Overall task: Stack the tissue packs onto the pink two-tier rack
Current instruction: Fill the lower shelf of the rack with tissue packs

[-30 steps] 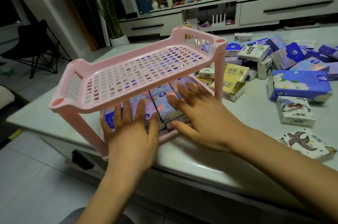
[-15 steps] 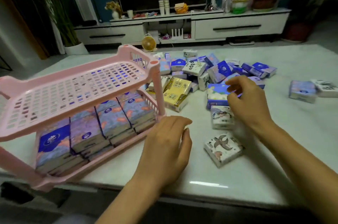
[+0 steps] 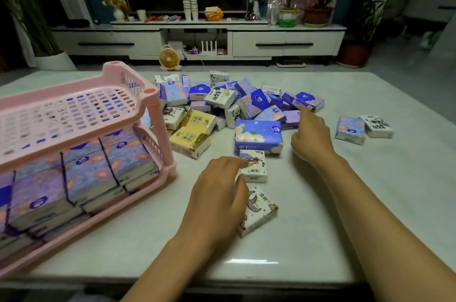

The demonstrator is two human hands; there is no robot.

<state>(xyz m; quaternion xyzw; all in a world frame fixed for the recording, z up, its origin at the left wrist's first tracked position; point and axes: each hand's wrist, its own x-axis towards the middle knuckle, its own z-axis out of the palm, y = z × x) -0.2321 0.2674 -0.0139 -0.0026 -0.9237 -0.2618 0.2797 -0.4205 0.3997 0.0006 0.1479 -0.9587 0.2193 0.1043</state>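
Reaching: right hand (image 3: 312, 139), forefinger stretched forward with its tip at the near edge of a purple pack (image 3: 303, 100) on the right side of the heap; the other fingers are loosely bent and grip nothing.
Left hand (image 3: 219, 193): palm down, fingers bent against the near white pack (image 3: 261, 213) and close to the far white pack (image 3: 255, 166); it cannot be told whether it grips either one.
Rack (image 3: 74, 109): pink, two tiers, at the left of the table (image 3: 320, 222).
Lower tier: stacked packs (image 3: 84, 173), purple and blue, in rows side by side.
Heap (image 3: 222, 102): loose tissue packs at mid-table, right of the rack.
Yellow packs (image 3: 195, 129): just beside the rack's corner post.
Blue pack (image 3: 257, 135): larger, between both hands.
Outlying packs (image 3: 350, 129): two, side by side, apart from the heap at the right.
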